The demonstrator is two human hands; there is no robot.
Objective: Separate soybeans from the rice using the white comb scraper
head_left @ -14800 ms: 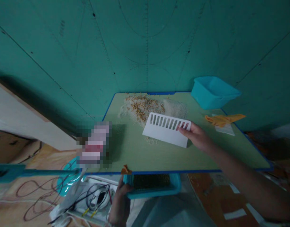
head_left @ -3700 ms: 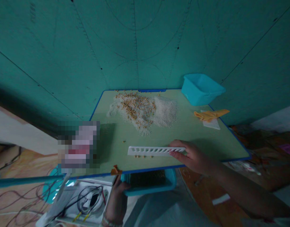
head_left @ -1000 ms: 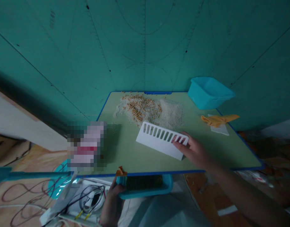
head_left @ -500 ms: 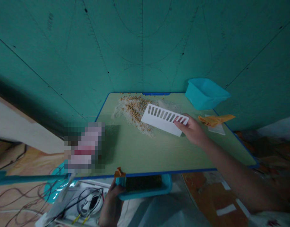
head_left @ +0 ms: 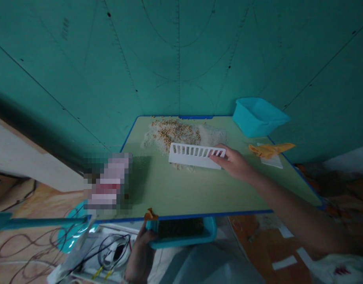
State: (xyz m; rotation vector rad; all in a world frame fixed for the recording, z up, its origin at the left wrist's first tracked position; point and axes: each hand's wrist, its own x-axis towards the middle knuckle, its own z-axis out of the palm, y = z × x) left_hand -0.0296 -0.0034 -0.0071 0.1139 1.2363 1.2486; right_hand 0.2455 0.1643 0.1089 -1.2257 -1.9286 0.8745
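Note:
In the head view my right hand (head_left: 233, 161) grips the right end of a white slotted plastic strip (head_left: 196, 159), thumb in front and fingers through the slots. The strip stands on edge at the near side of a spread of tan beans (head_left: 175, 130) mixed with pale grains (head_left: 212, 135), and a few grains lie in front of it. Low at the table's front edge, my left hand (head_left: 144, 240) holds the left end of a blue tray (head_left: 184, 243) with dark contents that I cannot make out. An orange-brown scrap (head_left: 151, 214) sits at the tray's left corner.
A turquoise bin (head_left: 252, 118) stands at the table's back right, near an orange cloth (head_left: 272, 150) on a white sheet. A blurred-out pinkish object (head_left: 112, 181) is at the left. The green table (head_left: 181, 197) has a blue rim. A box of cables (head_left: 113, 252) lies below.
My right hand has moved the white strip left and slightly nearer, turning it more level with the table's front edge. More beans and grains show behind it. My left hand and the tray have hardly moved.

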